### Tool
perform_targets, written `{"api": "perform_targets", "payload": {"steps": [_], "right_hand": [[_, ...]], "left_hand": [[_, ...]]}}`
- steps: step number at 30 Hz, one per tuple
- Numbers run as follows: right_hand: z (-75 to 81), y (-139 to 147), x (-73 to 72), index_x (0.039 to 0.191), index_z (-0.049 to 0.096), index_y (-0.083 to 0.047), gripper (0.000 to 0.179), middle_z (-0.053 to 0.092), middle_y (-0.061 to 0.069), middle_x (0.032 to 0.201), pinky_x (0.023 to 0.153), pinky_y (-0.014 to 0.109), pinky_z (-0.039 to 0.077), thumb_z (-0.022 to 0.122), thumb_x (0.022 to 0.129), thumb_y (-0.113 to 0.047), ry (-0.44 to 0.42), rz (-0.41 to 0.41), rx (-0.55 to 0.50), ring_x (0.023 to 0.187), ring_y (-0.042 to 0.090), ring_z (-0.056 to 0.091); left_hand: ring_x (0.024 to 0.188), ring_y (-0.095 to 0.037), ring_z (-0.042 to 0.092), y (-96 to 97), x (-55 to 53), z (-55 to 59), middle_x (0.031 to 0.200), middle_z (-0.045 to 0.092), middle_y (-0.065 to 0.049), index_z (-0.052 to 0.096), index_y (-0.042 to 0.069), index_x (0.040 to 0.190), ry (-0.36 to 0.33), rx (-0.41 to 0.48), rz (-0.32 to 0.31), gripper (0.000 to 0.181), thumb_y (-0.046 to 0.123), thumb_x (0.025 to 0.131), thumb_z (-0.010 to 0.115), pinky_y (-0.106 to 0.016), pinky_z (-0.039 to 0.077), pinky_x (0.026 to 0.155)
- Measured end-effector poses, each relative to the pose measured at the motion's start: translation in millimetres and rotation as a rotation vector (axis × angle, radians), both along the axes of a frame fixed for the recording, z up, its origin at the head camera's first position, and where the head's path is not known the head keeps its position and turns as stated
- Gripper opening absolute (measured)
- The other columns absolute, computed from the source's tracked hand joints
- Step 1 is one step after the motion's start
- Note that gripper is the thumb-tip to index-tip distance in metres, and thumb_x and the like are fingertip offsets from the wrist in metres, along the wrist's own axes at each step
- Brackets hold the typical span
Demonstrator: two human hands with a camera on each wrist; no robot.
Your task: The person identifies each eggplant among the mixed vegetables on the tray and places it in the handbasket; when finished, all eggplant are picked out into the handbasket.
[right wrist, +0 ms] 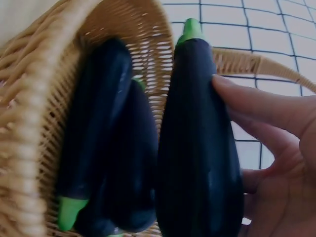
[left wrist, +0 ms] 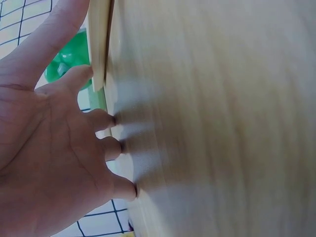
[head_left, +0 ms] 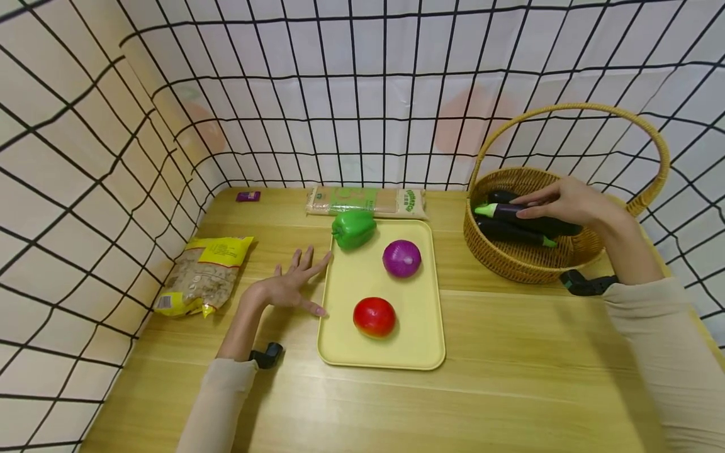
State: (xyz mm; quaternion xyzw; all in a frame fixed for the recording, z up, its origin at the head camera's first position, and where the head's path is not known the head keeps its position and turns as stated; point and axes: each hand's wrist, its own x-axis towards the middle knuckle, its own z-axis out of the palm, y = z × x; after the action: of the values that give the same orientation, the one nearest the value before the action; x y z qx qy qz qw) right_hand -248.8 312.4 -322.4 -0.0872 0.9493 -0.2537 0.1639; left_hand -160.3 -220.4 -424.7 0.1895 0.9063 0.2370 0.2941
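Observation:
My right hand grips a dark purple eggplant with a green stem, thumb and fingers around it, at the wicker basket. In the right wrist view, several other eggplants lie below it inside the basket. My left hand is spread beside the pale yellow tray. Its thumb and index finger reach the tray's left rim, while the other fingertips rest on the table. On the tray sit a green bell pepper, a purple onion and a red, mango-like fruit.
Behind the tray lies a long clear and green packet. A yellow bag is to the left, with a small purple packet farther back. Black wire mesh surrounds the wooden table. The basket's tall handle arches upward.

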Motion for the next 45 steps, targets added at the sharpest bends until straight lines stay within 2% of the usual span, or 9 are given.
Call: {"api": "perform_targets", "payload": {"steps": [2, 6, 8, 11, 20, 27, 34, 38, 45], "right_hand": [[-5.1, 3.1, -0.7, 0.138, 0.066, -0.009, 0.054, 0.061, 0.029, 0.127, 0.059, 0.032, 0.032, 0.072, 0.097, -0.043, -0.025, 0.011, 0.006, 0.064, 0.017, 0.033], [-11.6, 4.8, -1.7, 0.131, 0.071, -0.006, 0.045, 0.067, 0.029, 0.120, 0.058, 0.029, 0.036, 0.075, 0.096, -0.033, -0.035, 0.067, 0.029, 0.069, 0.019, 0.054], [-12.5, 4.1, -2.2, 0.127, 0.073, -0.003, 0.042, 0.068, 0.032, 0.126, 0.063, 0.028, 0.041, 0.077, 0.094, -0.029, -0.025, 0.101, 0.034, 0.088, 0.031, 0.067], [-12.1, 2.4, -3.1, 0.123, 0.075, -0.001, 0.038, 0.066, 0.034, 0.130, 0.068, 0.027, 0.047, 0.080, 0.092, -0.023, -0.013, 0.128, 0.040, 0.112, 0.045, 0.067], [-16.4, -5.5, -7.3, 0.117, 0.077, 0.001, 0.035, 0.075, 0.028, 0.114, 0.069, 0.026, 0.049, 0.084, 0.087, -0.017, -0.043, 0.171, 0.070, 0.093, 0.021, 0.068], [-22.2, -8.6, -9.5, 0.117, 0.075, 0.005, 0.034, 0.078, 0.022, 0.105, 0.053, 0.023, 0.042, 0.082, 0.088, -0.011, -0.118, 0.144, -0.012, 0.057, 0.008, 0.047], [-23.9, -6.0, -13.8, 0.119, 0.076, 0.003, 0.035, 0.075, 0.025, 0.119, 0.070, 0.032, 0.061, 0.082, 0.089, -0.013, -0.156, 0.139, -0.027, 0.088, 0.017, 0.072], [-23.7, -4.7, -15.3, 0.122, 0.075, 0.000, 0.035, 0.072, 0.025, 0.127, 0.084, 0.042, 0.064, 0.080, 0.091, -0.017, -0.169, 0.143, -0.037, 0.106, 0.026, 0.074], [-23.6, -2.2, -15.6, 0.127, 0.074, -0.004, 0.037, 0.075, 0.018, 0.125, 0.076, 0.030, 0.062, 0.076, 0.095, -0.022, -0.161, 0.190, -0.050, 0.091, 0.008, 0.072]], "left_hand": [[0.155, -0.046, -0.028, 0.0, -0.5, -0.2, 0.169, -0.028, -0.023, -0.003, 0.026, 0.168, 0.001, 0.003, -0.003, 0.121, 0.049, 0.084, 0.083, -0.082, -0.014, 0.114], [0.155, -0.047, -0.028, -0.3, -1.9, -0.6, 0.169, -0.028, -0.022, -0.003, 0.027, 0.168, 0.007, 0.003, -0.007, 0.121, 0.050, 0.084, 0.083, -0.083, -0.014, 0.114], [0.155, -0.046, -0.027, -0.5, -2.0, -0.4, 0.169, -0.027, -0.022, -0.003, 0.027, 0.168, 0.010, -0.002, -0.007, 0.121, 0.050, 0.084, 0.083, -0.082, -0.014, 0.114], [0.156, -0.046, -0.027, -0.3, -1.9, -0.1, 0.169, -0.027, -0.022, -0.002, 0.027, 0.168, 0.013, -0.005, -0.005, 0.121, 0.050, 0.084, 0.083, -0.082, -0.014, 0.115], [0.155, -0.047, -0.027, -0.5, -2.2, -0.1, 0.169, -0.027, -0.022, -0.002, 0.026, 0.168, 0.009, -0.004, 0.000, 0.121, 0.050, 0.084, 0.083, -0.082, -0.014, 0.115], [0.155, -0.047, -0.028, -2.9, -2.1, -0.6, 0.169, -0.028, -0.022, -0.003, 0.027, 0.168, 0.003, -0.010, 0.004, 0.122, 0.050, 0.084, 0.083, -0.081, -0.015, 0.115], [0.155, -0.047, -0.027, -3.0, -1.0, 0.4, 0.169, -0.027, -0.022, -0.002, 0.026, 0.168, 0.000, -0.004, 0.002, 0.122, 0.049, 0.084, 0.083, -0.081, -0.015, 0.115], [0.155, -0.045, -0.029, -2.6, -0.9, 1.7, 0.169, -0.028, -0.021, -0.002, 0.027, 0.168, -0.001, -0.016, 0.004, 0.122, 0.050, 0.084, 0.083, -0.081, -0.015, 0.116], [0.155, -0.045, -0.028, -1.0, -0.7, 1.8, 0.169, -0.027, -0.021, -0.002, 0.027, 0.168, -0.002, -0.012, 0.003, 0.121, 0.048, 0.084, 0.083, -0.080, -0.015, 0.116]]}}
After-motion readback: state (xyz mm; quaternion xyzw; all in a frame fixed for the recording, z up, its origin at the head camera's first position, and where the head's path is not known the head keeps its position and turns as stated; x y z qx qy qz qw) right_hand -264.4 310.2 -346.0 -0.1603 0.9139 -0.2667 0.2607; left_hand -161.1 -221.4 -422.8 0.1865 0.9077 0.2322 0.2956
